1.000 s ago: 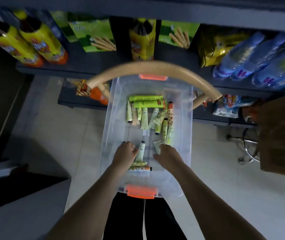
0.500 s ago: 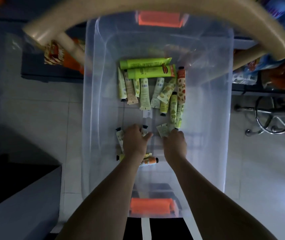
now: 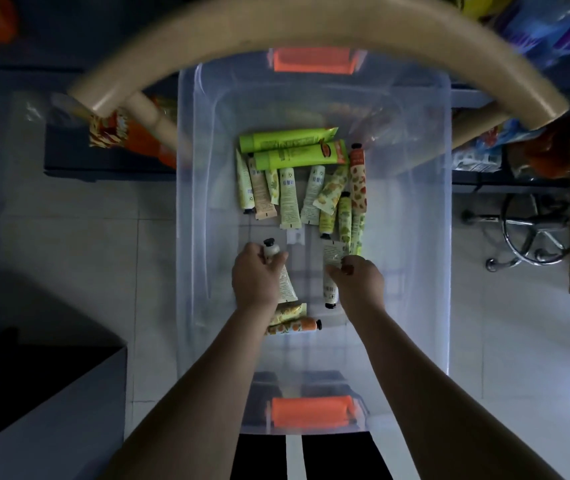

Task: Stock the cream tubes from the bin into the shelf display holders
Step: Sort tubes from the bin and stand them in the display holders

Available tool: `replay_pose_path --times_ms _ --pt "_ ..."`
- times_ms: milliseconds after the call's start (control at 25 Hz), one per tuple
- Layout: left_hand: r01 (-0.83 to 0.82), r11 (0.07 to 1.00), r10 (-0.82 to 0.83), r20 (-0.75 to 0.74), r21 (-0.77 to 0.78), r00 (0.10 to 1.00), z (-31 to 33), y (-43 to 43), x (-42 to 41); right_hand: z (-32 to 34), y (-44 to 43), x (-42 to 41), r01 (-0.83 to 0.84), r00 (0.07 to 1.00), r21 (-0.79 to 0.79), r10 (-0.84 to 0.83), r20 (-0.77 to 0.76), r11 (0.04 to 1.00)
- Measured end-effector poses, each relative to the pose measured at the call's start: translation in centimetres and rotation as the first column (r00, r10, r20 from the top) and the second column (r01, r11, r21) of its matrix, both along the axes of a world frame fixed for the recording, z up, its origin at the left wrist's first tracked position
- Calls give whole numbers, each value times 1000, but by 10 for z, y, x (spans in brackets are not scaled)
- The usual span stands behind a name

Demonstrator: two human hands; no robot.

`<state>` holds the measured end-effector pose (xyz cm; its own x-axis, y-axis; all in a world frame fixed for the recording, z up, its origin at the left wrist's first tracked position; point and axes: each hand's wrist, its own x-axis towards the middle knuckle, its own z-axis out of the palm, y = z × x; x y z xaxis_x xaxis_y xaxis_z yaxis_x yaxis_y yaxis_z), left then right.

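Head view looks straight down into a clear bin [image 3: 444, 237] with an orange latch [image 3: 311, 411] at its near end and another [image 3: 313, 60] at the far end. Both bare forearms reach in. Just past the near wall lies an orange-capped tube [image 3: 297, 325], partly under the left wrist. The left hand [image 3: 255, 278] is curled around a pale tube [image 3: 278, 268] whose black cap pokes out past the fingers. The right hand [image 3: 358, 280] pinches the crimped end of a second tube [image 3: 332, 271], cap toward the person. Beyond the hands, a loose cluster of cream tubes [image 3: 290, 199] lies on the bin floor, with two bigger green tubes [image 3: 294, 148] crosswise at its far side. A tan curved bar [image 3: 311, 26] arches over the bin's far end. Dark shelves [image 3: 103, 168] with snack packs flank it, and a chrome chair base [image 3: 532, 237] stands on the floor at right.
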<state>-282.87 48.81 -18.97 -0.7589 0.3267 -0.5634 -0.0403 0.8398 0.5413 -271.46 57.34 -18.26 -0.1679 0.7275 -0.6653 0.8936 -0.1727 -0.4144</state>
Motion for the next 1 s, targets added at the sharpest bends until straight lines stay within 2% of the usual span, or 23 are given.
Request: replay_pose_path --times_ms 160,320,400,520,680,800,1000 --pt "-97 990 94 30 100 995 46 8 -16 48 10 -9 81 992 -61 -86 -87 995" --pt "4 986 -5 8 165 1000 106 16 -35 108 24 -19 164 960 -36 -168 -225 986" --pt "-46 968 36 45 248 998 135 18 -46 139 32 -23 240 915 -10 -230 -330 971" --pt "-213 878 131 212 429 968 189 19 -63 191 42 -29 344 810 -62 -329 -486 937" --pt "-347 696 78 414 629 907 273 23 -76 258 48 -40 365 652 -149 -367 -664 919" --pt "-392 580 12 473 714 881 331 31 -79 317 54 -47 378 586 -130 -346 -732 916" --pt "-406 480 -81 500 778 862 411 48 -69 393 68 -52 394 441 -157 -336 -832 906"
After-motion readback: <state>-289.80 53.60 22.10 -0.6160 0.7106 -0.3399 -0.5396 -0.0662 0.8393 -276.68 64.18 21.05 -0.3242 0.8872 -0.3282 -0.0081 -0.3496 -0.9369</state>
